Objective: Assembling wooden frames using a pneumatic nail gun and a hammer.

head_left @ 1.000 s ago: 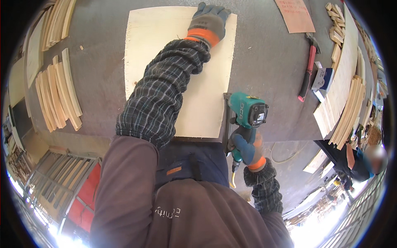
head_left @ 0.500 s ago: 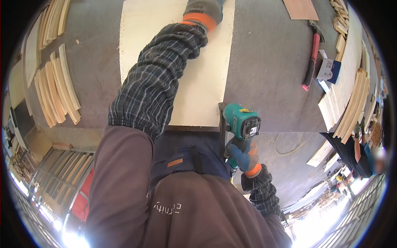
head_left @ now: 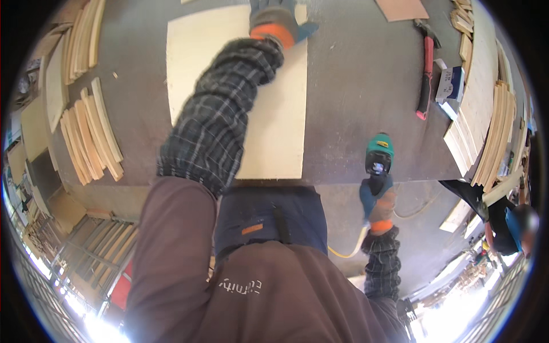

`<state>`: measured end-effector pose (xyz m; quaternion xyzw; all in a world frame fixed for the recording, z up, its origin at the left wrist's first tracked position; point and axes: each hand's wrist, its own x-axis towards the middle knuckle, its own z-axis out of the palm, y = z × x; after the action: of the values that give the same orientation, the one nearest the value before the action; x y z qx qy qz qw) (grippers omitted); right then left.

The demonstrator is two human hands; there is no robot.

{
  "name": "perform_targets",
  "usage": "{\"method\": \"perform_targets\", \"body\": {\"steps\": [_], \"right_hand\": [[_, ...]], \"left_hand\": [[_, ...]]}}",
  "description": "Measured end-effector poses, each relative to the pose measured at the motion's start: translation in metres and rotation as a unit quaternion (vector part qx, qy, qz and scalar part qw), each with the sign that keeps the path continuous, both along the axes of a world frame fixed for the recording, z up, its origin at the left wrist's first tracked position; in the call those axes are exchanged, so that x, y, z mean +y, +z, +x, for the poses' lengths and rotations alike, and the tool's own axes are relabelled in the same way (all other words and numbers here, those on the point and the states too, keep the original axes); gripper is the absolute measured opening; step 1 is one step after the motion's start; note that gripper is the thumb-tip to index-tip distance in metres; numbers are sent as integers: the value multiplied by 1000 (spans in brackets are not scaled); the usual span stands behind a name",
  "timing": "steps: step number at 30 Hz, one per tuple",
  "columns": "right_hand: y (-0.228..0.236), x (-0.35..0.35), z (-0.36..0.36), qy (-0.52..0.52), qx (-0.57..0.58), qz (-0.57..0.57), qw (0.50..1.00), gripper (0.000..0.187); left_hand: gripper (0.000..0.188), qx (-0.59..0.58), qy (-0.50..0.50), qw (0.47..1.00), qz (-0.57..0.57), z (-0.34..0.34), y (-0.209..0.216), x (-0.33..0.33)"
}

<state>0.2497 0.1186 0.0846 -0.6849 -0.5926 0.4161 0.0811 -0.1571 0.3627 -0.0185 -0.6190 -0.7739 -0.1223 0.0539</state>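
A pale plywood sheet (head_left: pixel 277 126) lies on the worktop (head_left: pixel 343 86), its lower end at the near edge. The left hand (head_left: pixel 278 22), in a grey-blue glove with an orange cuff, is palm down on the sheet's far part, thumb spread wide to the right; the other fingers run toward the picture's upper border. The right hand (head_left: pixel 378 204) has its fingers wrapped around the handle of a teal pneumatic nail gun (head_left: pixel 381 146) at the near edge, apart from the sheet. A yellow hose (head_left: pixel 355 247) curves below that hand. Toward the worktop's right edge lie a red-and-black hammer (head_left: pixel 428 74) and a small box (head_left: pixel 450 84); curved wooden strips (head_left: pixel 91 137) lie near the left edge.
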Motion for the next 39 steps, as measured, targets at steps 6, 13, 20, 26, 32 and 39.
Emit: {"method": "perform_targets", "body": {"steps": [6, 13, 20, 26, 32, 39], "right_hand": [[-60, 99, 66, 64, -90, 142, 984, 67], [-74, 128, 83, 78, -324, 98, 938, 68], [-53, 95, -32, 36, 45, 159, 986, 65], [-69, 111, -158, 229, 81, 277, 930, 73], [-88, 173, -190, 315, -25, 226, 921, 88], [-89, 193, -186, 190, 136, -1, 972, 71]], "left_hand": [[58, -19, 5, 987, -159, 45, -22, 13], [65, -66, -379, 887, -255, 119, 2, -113], [28, -400, -303, 865, -26, 92, 52, -326], [41, -555, 416, 677, -245, 61, 51, -459], [44, -725, 515, 424, -173, 52, 23, -442], [51, -787, 512, 343, -31, 42, 20, -426]]}}
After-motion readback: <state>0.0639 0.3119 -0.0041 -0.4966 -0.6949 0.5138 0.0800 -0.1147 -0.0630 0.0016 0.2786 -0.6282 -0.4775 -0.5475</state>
